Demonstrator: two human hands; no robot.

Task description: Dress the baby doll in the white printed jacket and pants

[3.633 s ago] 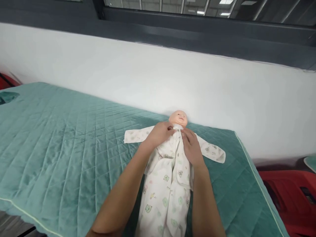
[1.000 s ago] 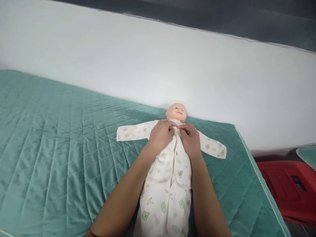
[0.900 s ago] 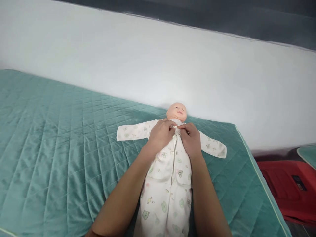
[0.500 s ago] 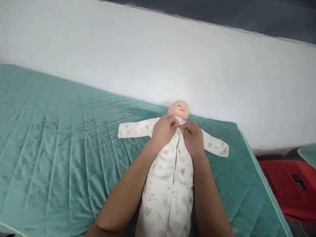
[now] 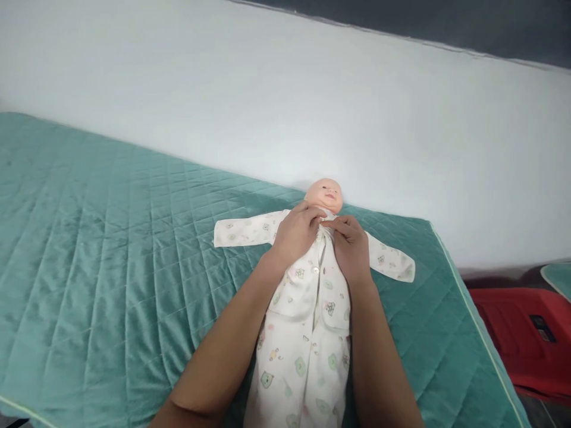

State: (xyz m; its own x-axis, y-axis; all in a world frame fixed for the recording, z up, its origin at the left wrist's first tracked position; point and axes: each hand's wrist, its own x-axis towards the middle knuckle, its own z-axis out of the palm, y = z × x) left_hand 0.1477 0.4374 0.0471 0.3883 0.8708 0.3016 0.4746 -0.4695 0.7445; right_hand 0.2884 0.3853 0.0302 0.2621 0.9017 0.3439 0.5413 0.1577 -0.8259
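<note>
A baby doll (image 5: 324,193) lies face up on the bed, dressed in a white printed jacket (image 5: 297,291) and matching trousers (image 5: 298,374). My left hand (image 5: 300,230) is closed on the jacket's front edge just below the doll's neck. Opposite it, my right hand (image 5: 350,241) pinches the other edge, fingertips almost meeting those of the left. Whatever fastening lies under my fingertips is hidden. Lower down, a button (image 5: 316,270) shows on the jacket front, which gapes open there. Both sleeves stretch out sideways on the cover.
A green quilted cover (image 5: 134,249) spreads over the bed, with its piped edge at the right. The white wall (image 5: 250,89) rises directly behind the doll's head. A red plastic object (image 5: 521,339) stands on the floor beyond the right edge.
The fingers of both hands have shifted slightly at the collar, with the left fingers now stretched further across. The doll and jacket lie as before; the camera view has tilted a little.
</note>
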